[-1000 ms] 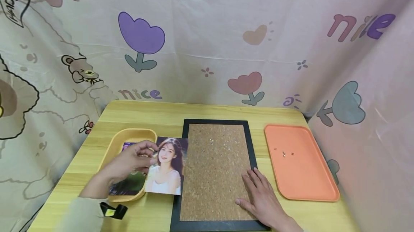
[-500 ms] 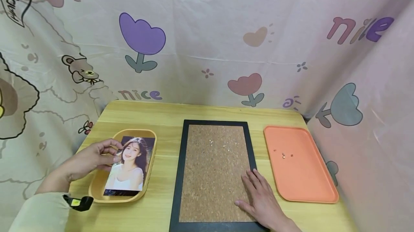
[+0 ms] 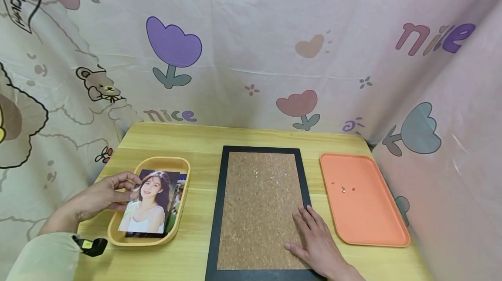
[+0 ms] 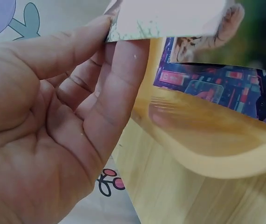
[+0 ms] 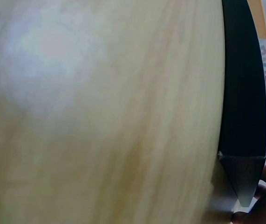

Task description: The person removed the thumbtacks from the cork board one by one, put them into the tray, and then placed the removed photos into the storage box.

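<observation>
My left hand point(image 3: 111, 194) pinches the left edge of a photo point(image 3: 147, 204) of a person in a white top, held over the yellow tray point(image 3: 184, 198). In the left wrist view, the thumb and fingers point(image 4: 123, 79) grip the photo's edge. Beneath it, other printed pictures point(image 4: 216, 88) lie in the tray, one with a purple and blue pattern. My right hand point(image 3: 315, 242) rests with fingers spread on the right side of the cork board point(image 3: 260, 211), across its black frame point(image 3: 215, 224). In the right wrist view, the frame's black edge point(image 5: 244, 84) runs along the right.
An orange tray point(image 3: 368, 211) at the right holds several tiny pieces point(image 3: 343, 189). Small pale specks point(image 3: 274, 177) show on the cork's upper part. A printed curtain point(image 3: 251, 45) hangs behind and beside the wooden table point(image 3: 204, 139).
My left hand has carried the photo leftward from the board's left edge to over the yellow tray, shifting slightly further left at the end. The right hand stays put on the board.
</observation>
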{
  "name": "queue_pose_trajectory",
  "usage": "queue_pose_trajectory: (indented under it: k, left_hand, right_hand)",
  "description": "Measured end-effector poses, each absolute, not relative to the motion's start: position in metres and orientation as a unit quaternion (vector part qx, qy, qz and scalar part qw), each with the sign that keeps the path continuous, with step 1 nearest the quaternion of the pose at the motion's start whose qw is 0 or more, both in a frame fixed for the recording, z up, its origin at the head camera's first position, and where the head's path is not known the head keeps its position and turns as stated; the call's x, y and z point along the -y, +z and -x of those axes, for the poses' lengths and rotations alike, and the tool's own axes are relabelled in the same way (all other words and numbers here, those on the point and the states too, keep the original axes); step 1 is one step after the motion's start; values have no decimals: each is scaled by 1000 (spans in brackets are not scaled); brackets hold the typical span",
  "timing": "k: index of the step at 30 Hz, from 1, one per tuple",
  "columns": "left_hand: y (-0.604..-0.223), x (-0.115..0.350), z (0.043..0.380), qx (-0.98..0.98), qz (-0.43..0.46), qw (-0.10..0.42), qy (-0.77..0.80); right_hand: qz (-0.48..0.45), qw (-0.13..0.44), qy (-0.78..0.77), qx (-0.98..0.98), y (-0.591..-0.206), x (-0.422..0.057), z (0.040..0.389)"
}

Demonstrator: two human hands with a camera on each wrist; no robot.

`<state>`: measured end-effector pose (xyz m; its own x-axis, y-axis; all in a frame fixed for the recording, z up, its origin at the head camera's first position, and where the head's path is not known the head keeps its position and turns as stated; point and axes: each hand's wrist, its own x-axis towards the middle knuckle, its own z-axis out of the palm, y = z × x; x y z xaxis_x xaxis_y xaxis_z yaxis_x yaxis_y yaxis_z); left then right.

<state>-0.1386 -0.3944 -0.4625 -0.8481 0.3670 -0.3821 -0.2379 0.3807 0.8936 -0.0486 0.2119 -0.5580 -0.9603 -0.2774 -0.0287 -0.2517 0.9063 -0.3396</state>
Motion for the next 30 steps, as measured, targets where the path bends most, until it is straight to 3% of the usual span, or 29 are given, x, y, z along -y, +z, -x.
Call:
queue_pose_trajectory:
  k: [30]
  left_hand:
    - [-466,364,140,-822,-7,259,506]
  right_hand:
    - [136,43,-166,-976,-555,-211,49]
